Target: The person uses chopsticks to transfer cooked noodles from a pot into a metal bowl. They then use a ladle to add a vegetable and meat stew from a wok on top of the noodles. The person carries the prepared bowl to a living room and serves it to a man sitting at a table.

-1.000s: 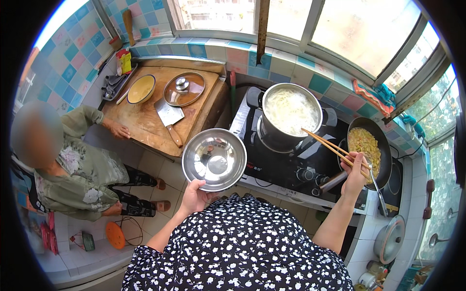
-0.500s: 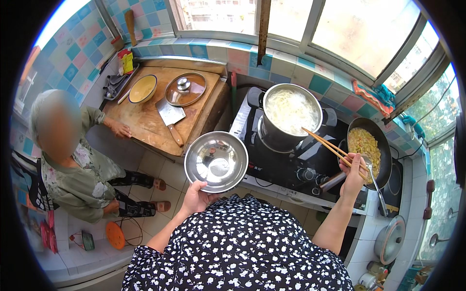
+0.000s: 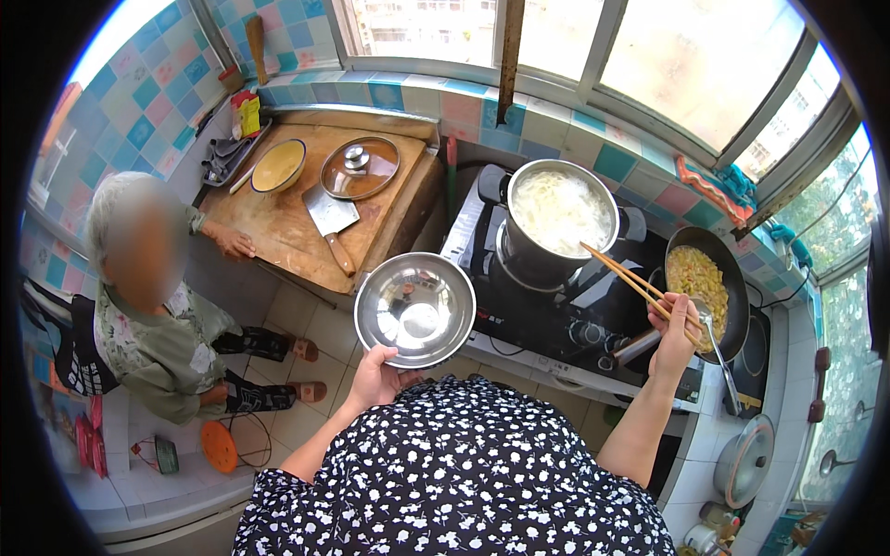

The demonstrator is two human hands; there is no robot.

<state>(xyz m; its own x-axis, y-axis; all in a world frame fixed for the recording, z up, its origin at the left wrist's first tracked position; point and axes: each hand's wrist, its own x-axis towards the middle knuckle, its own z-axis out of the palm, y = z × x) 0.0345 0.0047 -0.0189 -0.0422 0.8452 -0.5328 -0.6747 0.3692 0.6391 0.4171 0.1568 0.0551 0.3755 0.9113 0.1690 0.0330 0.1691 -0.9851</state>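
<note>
My left hand (image 3: 378,378) grips the near rim of a shiny steel bowl (image 3: 394,320); nothing shows inside it but reflections. In my right hand (image 3: 679,335) is a pair of wooden chopsticks (image 3: 630,280), whose tips reach the right rim of a tall steel pot (image 3: 545,243). Pale noodles (image 3: 560,208) in cloudy, foamy water fill that pot, which stands on the black gas stove (image 3: 528,320). To the right, a dark frying pan (image 3: 735,283) holds a yellow, egg-like chopped mixture (image 3: 695,273), with a metal spatula (image 3: 720,363) resting across its near rim.
Left of the stove, a wooden cutting board (image 3: 278,222) bears a cleaver (image 3: 332,224), a glass lid (image 3: 360,167) and a yellow bowl (image 3: 278,167). Another person (image 3: 148,306) stands at the left, one hand on the board's edge. A lidded pot (image 3: 744,459) sits at the lower right.
The other person has leaned slightly to the right, toward the board. The whole view has shifted a little; my hands, the bowl and the chopsticks hold nearly the same places.
</note>
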